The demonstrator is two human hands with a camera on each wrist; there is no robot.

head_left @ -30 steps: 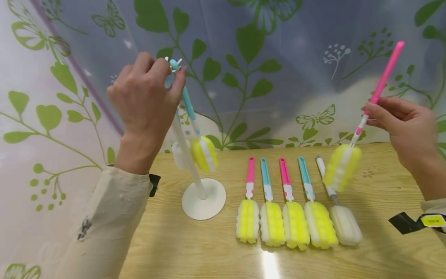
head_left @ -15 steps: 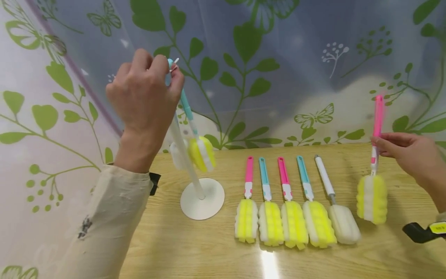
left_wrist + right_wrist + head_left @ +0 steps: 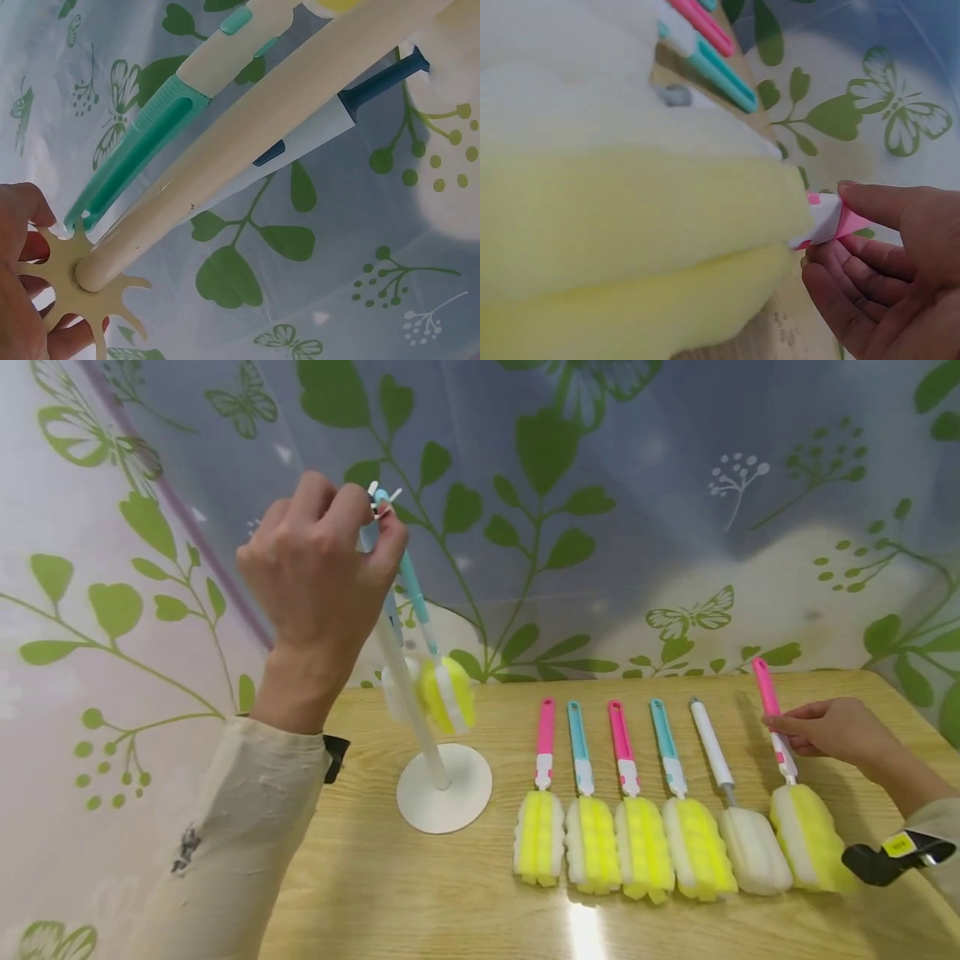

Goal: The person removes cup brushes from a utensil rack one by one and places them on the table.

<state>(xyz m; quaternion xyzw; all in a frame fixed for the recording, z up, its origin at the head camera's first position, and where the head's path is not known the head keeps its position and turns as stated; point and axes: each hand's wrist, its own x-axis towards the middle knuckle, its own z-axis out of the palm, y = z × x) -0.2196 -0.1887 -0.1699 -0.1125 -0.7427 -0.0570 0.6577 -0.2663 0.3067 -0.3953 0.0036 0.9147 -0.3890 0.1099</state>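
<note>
My left hand (image 3: 315, 560) grips the top of a white stand (image 3: 408, 685), at its star-shaped hook disc (image 3: 82, 304). From the hooks hang a teal-handled sponge brush (image 3: 416, 597), its yellow and white head low beside the pole, and a second brush with a white head, partly behind the pole. At the right end of the row of brushes, my right hand (image 3: 840, 731) pinches the pink handle of a sponge brush (image 3: 806, 839). Its yellow and white head lies at the table, next to a white bottle brush (image 3: 753, 852). In the right wrist view this sponge head (image 3: 637, 225) fills the left side.
Several sponge brushes with pink or teal handles, such as the pink one (image 3: 538, 835) nearest the stand, lie side by side on the wooden table (image 3: 465, 902). The stand's round base (image 3: 412, 802) is left of them. A leaf-patterned curtain (image 3: 480, 510) hangs behind.
My right hand has brought the pink-handled brush down, first right of the row, then leftward to beside the white bottle brush. The left hand has stayed at the stand's top.
</note>
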